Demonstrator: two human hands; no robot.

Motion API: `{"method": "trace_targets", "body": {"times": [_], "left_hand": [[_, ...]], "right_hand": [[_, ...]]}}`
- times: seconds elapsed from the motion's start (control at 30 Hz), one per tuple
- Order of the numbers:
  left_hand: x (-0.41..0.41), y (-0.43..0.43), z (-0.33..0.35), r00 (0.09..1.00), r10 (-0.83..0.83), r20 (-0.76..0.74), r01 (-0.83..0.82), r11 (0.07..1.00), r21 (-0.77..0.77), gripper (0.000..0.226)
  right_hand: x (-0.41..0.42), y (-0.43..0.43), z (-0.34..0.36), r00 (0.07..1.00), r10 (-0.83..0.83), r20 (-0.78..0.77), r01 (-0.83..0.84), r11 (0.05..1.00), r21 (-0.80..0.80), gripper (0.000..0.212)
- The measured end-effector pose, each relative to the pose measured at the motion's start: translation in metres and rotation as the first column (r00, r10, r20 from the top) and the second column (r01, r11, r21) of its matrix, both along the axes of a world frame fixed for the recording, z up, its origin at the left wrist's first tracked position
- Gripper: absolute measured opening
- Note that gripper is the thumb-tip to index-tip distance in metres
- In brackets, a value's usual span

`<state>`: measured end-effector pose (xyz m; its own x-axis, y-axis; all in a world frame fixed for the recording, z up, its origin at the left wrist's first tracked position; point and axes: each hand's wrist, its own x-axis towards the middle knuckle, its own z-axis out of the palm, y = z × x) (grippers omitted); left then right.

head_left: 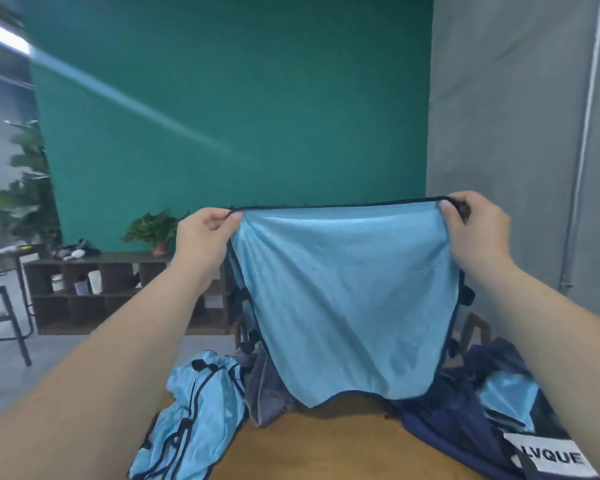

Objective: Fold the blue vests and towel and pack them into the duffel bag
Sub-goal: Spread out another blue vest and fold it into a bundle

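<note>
A light blue vest (343, 299) with dark trim hangs spread out in the air above the table. My left hand (205, 233) pinches its upper left corner and my right hand (475, 226) pinches its upper right corner, stretching the top edge taut. A second blue vest (194, 417) lies crumpled on the table at the left. A grey towel (264, 389) lies bunched behind it, partly hidden by the held vest. The navy duffel bag (465, 420) sits at the right with a white label, and some light blue fabric (510, 400) shows inside it.
The wooden table (326, 445) shows below the vest. A dark low shelf (101, 292) with a potted plant (153, 230) stands against the green wall. A stool (0, 327) is at the far left, and a chair back (475, 330) stands behind the bag.
</note>
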<state>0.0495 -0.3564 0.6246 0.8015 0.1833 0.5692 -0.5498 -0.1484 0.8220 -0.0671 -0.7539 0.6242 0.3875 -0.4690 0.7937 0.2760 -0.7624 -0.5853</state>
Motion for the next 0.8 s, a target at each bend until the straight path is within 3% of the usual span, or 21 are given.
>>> {"method": "trace_targets", "body": {"times": [0.17, 0.27, 0.4, 0.53, 0.67, 0.8], "left_hand": [[-0.012, 0.003, 0.034, 0.99, -0.096, 0.1, 0.114, 0.975, -0.193, 0.022], [-0.016, 0.003, 0.039, 0.983, -0.096, 0.159, 0.136, 0.956, -0.261, 0.015], [-0.014, 0.018, 0.016, 0.998, 0.044, 0.051, -0.038, 0.992, -0.119, 0.013], [-0.008, 0.033, -0.002, 0.985, 0.172, 0.015, -0.172, 0.971, 0.163, 0.007], [-0.012, 0.034, -0.003, 0.977, 0.209, 0.052, -0.215, 0.942, 0.259, 0.021], [-0.019, 0.028, 0.008, 0.985, 0.148, 0.084, -0.164, 0.957, 0.238, 0.021]], "right_hand": [[-0.017, 0.008, 0.027, 0.977, -0.008, 0.212, -0.001, 0.999, 0.042, 0.019], [-0.025, 0.012, 0.034, 0.975, 0.041, 0.217, -0.041, 0.999, -0.003, 0.019], [-0.025, 0.0, 0.022, 0.993, 0.1, -0.062, -0.107, 0.986, -0.129, 0.011], [-0.024, -0.01, 0.004, 0.94, 0.152, -0.307, -0.23, 0.944, -0.235, 0.019], [-0.022, -0.009, -0.001, 0.943, 0.103, -0.316, -0.204, 0.931, -0.303, 0.028], [-0.019, -0.006, 0.008, 0.982, 0.006, -0.189, -0.052, 0.969, -0.242, 0.016]]}}
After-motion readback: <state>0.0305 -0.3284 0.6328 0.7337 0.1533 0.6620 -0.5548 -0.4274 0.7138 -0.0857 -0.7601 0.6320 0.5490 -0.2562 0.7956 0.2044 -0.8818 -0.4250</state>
